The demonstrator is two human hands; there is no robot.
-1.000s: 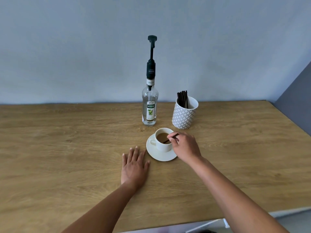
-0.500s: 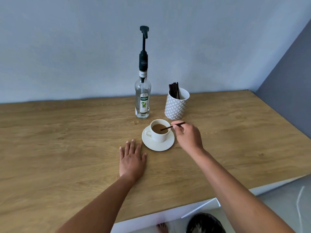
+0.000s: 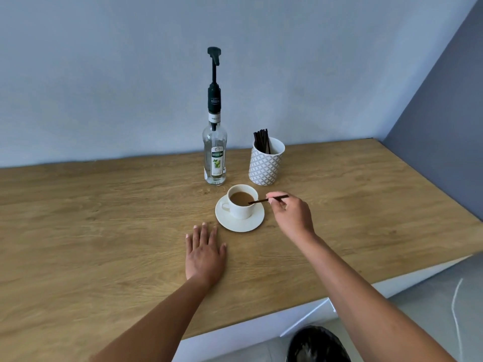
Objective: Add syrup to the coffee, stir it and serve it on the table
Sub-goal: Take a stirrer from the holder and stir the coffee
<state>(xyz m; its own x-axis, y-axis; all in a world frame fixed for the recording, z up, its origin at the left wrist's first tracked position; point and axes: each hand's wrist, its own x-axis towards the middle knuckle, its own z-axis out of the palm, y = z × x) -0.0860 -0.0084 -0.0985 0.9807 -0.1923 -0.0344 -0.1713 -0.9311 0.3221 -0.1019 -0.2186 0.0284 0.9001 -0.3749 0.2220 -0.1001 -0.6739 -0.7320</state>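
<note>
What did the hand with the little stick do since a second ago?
The right hand drew back to the right of the coffee cup, lifting the dark stir stick so it now slants over the rim, its tip near the coffee surface; a second ago it was dipped in. It keeps its pinch on the stick. The left hand stayed flat on the table; cup, saucer and syrup bottle kept their places.

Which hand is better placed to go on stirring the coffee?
Right. The right hand pinches the stirrer, whose tip reaches into the cup. The left hand lies flat on the table, empty.
</note>
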